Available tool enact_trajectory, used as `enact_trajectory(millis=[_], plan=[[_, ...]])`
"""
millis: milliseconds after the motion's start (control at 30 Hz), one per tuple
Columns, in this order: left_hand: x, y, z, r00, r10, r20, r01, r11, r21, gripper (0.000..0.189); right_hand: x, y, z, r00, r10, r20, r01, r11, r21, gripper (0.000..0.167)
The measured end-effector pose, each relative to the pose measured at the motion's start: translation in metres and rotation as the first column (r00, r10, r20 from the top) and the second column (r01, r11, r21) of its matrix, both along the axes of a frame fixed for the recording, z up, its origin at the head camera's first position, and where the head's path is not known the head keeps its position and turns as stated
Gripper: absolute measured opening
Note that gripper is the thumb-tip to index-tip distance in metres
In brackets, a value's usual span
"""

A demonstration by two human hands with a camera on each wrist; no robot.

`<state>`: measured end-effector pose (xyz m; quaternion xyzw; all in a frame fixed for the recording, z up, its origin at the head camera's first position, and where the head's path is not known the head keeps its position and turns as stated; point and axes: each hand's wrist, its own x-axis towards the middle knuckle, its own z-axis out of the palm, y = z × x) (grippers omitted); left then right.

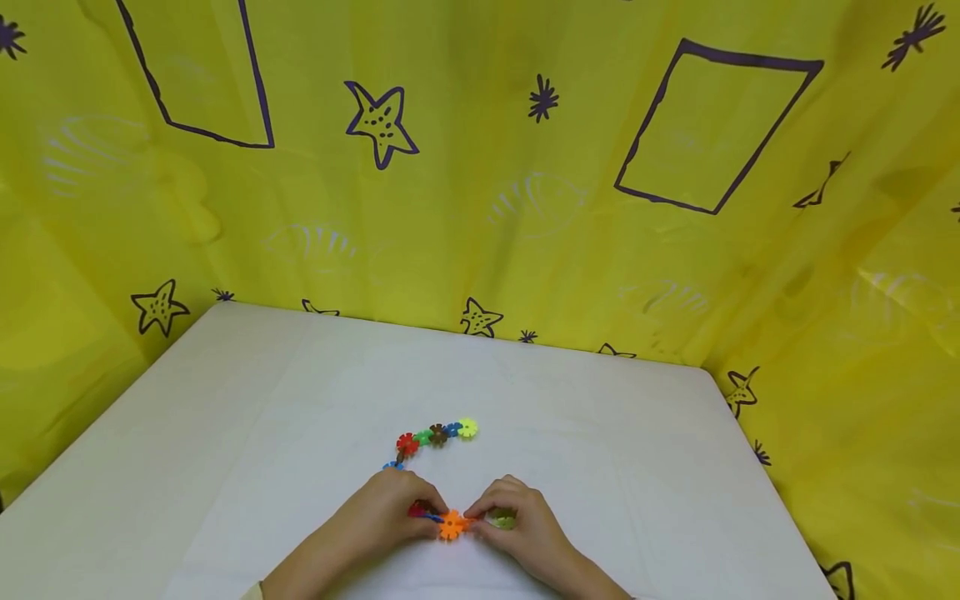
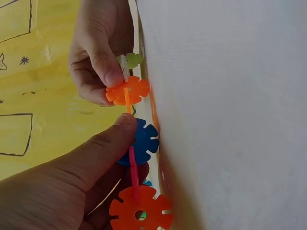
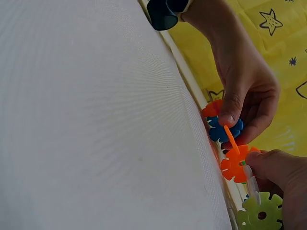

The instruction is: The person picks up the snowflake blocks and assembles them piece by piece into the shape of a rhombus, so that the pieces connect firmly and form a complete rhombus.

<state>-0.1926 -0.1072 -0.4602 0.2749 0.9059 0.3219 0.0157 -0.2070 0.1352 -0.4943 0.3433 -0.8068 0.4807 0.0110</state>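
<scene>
Both hands hold a chain of notched plastic snowflake discs low over the table. My left hand (image 1: 390, 508) pinches a blue disc (image 2: 146, 142) between thumb and fingers. Slotted into it is an orange disc (image 1: 451, 525), which faces up between the hands. A second orange disc (image 3: 235, 164), joined to the first, is pinched by my right hand (image 1: 525, 521). Past it follow a clear disc (image 3: 252, 182) and a yellow-green disc (image 3: 261, 213). On the left hand's side hang a pink disc (image 2: 134, 167) and a red-orange disc (image 2: 140, 211).
Beyond the left hand, a curved run of linked discs lies on the white table (image 1: 600, 450), with a red disc (image 1: 407, 444), a brown disc (image 1: 438, 434) and a yellow disc (image 1: 468, 428) at its far end. Yellow patterned curtains (image 1: 465, 208) enclose the table's far side and flanks.
</scene>
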Motion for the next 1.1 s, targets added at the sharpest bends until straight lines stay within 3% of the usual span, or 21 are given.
enact_trajectory(millis=[167,300,467,567,767,1100], plan=[[0.000,-0.003,-0.001,1.000,-0.003,0.000,0.003,1.000,0.016,0.014,-0.001,0.000,0.001,1.000,0.020,0.005,-0.020,1.000,0.006,0.009],[0.002,-0.005,0.000,1.000,0.005,0.015,-0.006,1.000,0.029,0.014,-0.005,0.006,0.005,0.993,0.062,0.100,-0.063,0.998,0.008,0.013],[0.004,-0.007,0.000,0.999,0.019,0.042,-0.021,0.999,0.038,0.013,-0.018,0.025,0.013,0.949,0.152,0.275,-0.169,0.985,0.040,0.024],[0.004,-0.008,0.000,0.998,0.018,0.052,-0.020,0.999,0.040,0.014,-0.022,0.038,0.019,0.924,0.195,0.329,-0.229,0.971,0.066,0.032],[0.004,-0.011,0.003,0.999,0.002,0.050,-0.004,0.999,0.035,0.014,-0.023,0.045,0.023,0.915,0.223,0.337,-0.265,0.960,0.086,0.036],[0.009,-0.031,0.015,0.993,0.096,0.066,-0.102,0.991,0.088,0.014,-0.022,0.043,0.025,0.916,0.218,0.336,-0.265,0.959,0.100,0.031]])
